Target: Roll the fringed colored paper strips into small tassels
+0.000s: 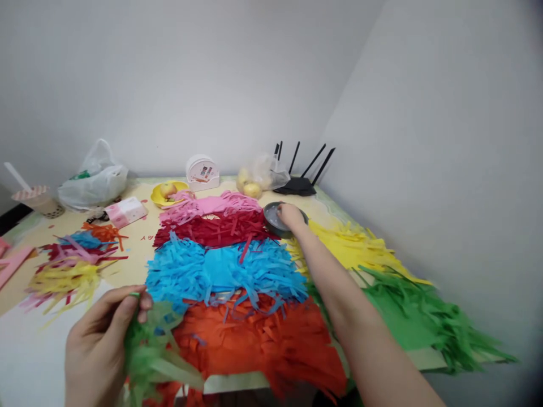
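My left hand [104,339] is closed in a pinch on a green tissue-paper tassel [159,350], whose cut strips hang loose below the fingers. Out ahead, my right hand [292,215] reaches into a grey bowl [278,226]. Its fingers are bunched and point down inside the rim; what they hold, if anything, is hidden. Between my arms lie fringed paper stacks: pink [214,204], dark red [203,230], blue [220,268] and orange [237,339]. Right of my forearm are yellow [352,249] and green [403,311] fringed stacks.
Mixed fringed tassels [76,260] lie at left beside a white sheet [29,345]. Along the back stand a drink cup [44,204], plastic bag [99,181], yellow dish [159,199], white holder [203,176], bagged fruit [252,183] and black router [299,186]. Walls border the table.
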The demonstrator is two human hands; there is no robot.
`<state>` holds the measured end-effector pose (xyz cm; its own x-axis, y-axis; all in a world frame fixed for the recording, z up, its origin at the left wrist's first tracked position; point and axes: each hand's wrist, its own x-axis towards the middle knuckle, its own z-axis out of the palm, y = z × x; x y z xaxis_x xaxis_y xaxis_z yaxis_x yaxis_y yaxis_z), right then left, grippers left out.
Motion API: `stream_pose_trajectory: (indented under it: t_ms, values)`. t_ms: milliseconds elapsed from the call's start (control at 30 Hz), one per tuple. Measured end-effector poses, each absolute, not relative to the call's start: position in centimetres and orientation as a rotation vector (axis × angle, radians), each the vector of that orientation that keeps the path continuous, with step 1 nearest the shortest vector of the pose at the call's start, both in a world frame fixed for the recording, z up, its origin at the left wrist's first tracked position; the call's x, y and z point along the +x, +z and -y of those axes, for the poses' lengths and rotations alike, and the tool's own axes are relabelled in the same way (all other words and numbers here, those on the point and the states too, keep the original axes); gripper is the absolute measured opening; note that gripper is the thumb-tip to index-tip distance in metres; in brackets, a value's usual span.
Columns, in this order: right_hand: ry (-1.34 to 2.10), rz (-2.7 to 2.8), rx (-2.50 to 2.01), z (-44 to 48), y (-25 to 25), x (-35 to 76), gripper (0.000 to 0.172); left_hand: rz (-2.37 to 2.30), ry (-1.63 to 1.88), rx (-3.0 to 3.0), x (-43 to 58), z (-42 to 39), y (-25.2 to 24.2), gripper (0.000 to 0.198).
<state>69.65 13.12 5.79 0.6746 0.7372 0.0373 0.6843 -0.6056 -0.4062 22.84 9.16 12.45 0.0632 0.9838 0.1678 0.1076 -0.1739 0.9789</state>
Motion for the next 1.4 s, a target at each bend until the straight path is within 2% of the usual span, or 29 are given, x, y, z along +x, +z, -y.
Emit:
stream_pose_trajectory:
  t_ms: [167, 367, 500, 567, 667, 1167, 1300, 1400]
  values:
    - [0.208, 1.023, -2.441, -13.8, 4.9, 70.2, 0.034, -1.11, 1.175, 1.452, 23.2, -9.9, 12.2, 0.033]
    - [0.241, 1.068, -2.045, -11.0, 7.8, 65.9, 0.023, -1.006, 1.042, 1.55, 24.4, -10.1, 12.7, 0.023]
    - [0.469, 1.223, -1.642, -7.0, 9.2, 56.0, 0.027, -0.822, 1.094, 1.705, 26.5, -9.1, 13.0, 0.015]
    - [0.739, 1.151, -1.227, -4.5, 9.7, 50.7, 0.028, -0.763, 1.116, 1.724, 27.6, -8.1, 12.8, 0.012]
    - [0.95, 0.983, -0.991, -1.6, 10.2, 45.0, 0.028, -0.754, 1.101, 1.708, 28.5, -6.3, 12.3, 0.009]
    - [0.688, 1.044, -1.048, 2.3, 10.8, 38.7, 0.011, -0.744, 1.221, 2.045, 24.9, -2.4, 12.0, 0.009]
    - [0.757, 1.062, -1.029, 2.5, 10.8, 38.5, 0.016, -0.748, 1.275, 1.829, 24.6, -2.3, 11.3, 0.0]
    - [0.875, 1.062, -0.992, 2.8, 10.9, 38.5, 0.02, -0.716, 1.342, 1.744, 24.5, -2.0, 10.9, 0.004]
